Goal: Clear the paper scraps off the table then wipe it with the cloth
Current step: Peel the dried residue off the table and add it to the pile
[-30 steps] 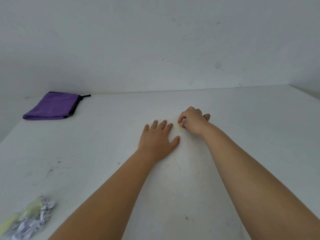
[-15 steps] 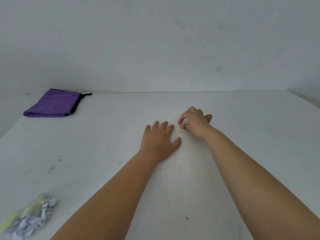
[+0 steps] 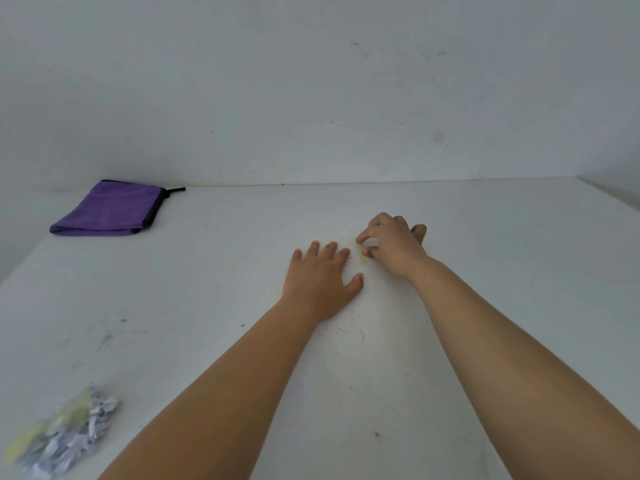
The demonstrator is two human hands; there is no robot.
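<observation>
My left hand (image 3: 320, 282) lies flat on the white table (image 3: 485, 271), palm down with its fingers spread. Just to its right, my right hand (image 3: 391, 244) has its fingers curled, and its thumb and index finger pinch at a tiny pale yellow scrap (image 3: 363, 260) on the table top. A heap of white and yellow paper scraps (image 3: 65, 434) sits at the near left. The folded purple cloth (image 3: 110, 209) lies at the far left by the wall, away from both hands.
A white wall (image 3: 311, 98) runs along the table's far edge. The table's left edge drops off beside the cloth and the scrap heap. Small dark specks and faint scuffs mark the surface.
Both hands stay in nearly the same spot. The right thumb and index finger shift slightly over the yellow scrap.
</observation>
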